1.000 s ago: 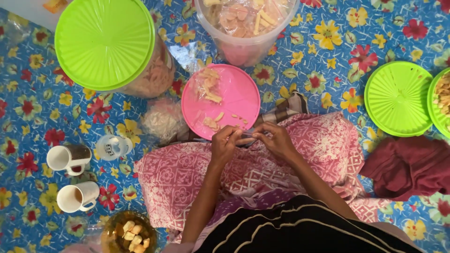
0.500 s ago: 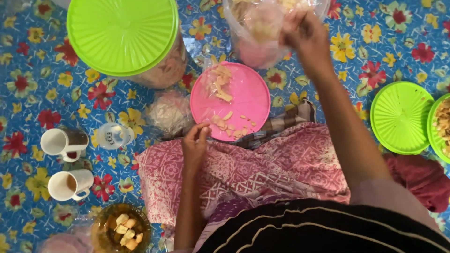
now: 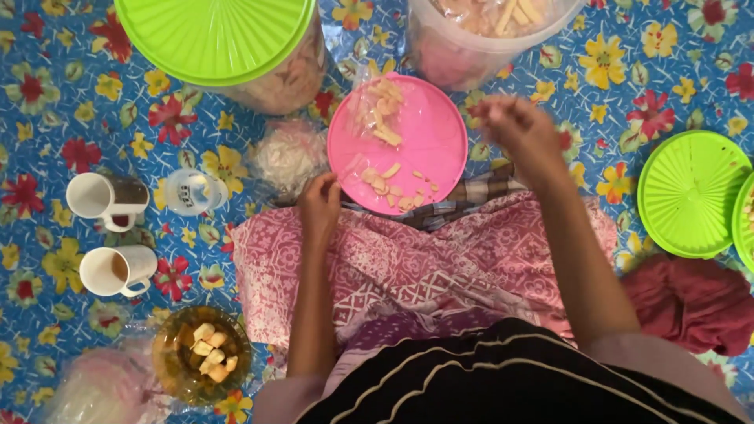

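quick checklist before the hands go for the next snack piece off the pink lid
1. Pink lid lies flat on the floral mat, pieces on it: ok.
2. Left hand at the lid's near edge, fingers by the pieces: ok.
3. Right hand is free: cannot tell, it is blurred in mid-air past the lid's right edge.
4. Open clear tub beyond the lid is uncovered, with snacks showing: ok.
5. Two white mugs stand off to the left, apart from both hands: ok.
6. Green-lidded tub is closed: ok.

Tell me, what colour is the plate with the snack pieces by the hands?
The plate is bright pink, seen best in the head view.
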